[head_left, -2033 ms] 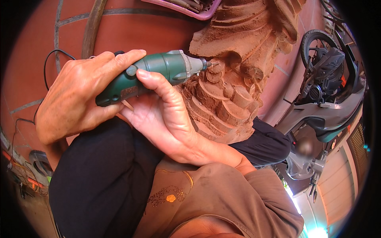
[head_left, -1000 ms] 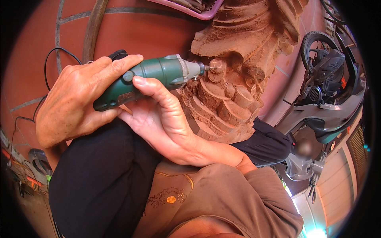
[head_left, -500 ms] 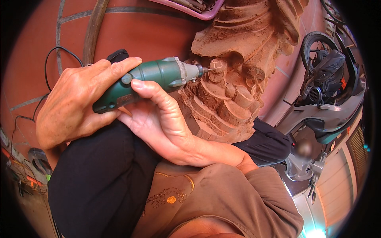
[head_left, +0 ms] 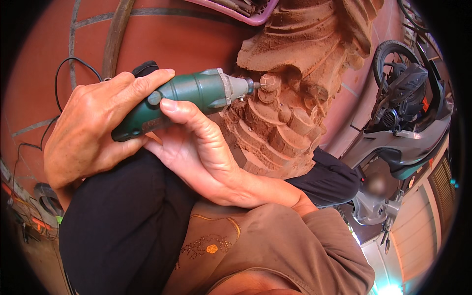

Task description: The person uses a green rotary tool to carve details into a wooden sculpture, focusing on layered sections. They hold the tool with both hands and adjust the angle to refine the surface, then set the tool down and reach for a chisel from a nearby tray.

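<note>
Two hands hold one green power tool [head_left: 184,96]. The left hand [head_left: 91,128] is wrapped round the rear of the tool, fingers curled over its top. The right hand [head_left: 199,147] grips it from beneath and the near side, with its one visible thumb laid along the casing; its other fingers are hidden. The tool lies nearly level, tilted slightly up toward its grey nose, and one thin bit [head_left: 261,85] sticks out of that nose. The bit's tip is at a small round knob on one large reddish-brown carving [head_left: 305,64]; whether it is touching, I cannot tell. The carving stands to the right of the tool, with folds in its upper part and several overlapping rounded lumps below.

Two legs in black trousers [head_left: 123,211] show, one under the hands and one beside the carving's lower end. One brown shirt [head_left: 275,236] bears one orange flower.

On the red tiled floor [head_left: 187,44] are one curved wooden stick [head_left: 116,39] and one black cord [head_left: 56,88]. One pink basket [head_left: 253,19] at the top edge holds several long pieces, too cut off to count. One motorbike [head_left: 418,142] stands at the far right, one wheel clearly visible.
</note>
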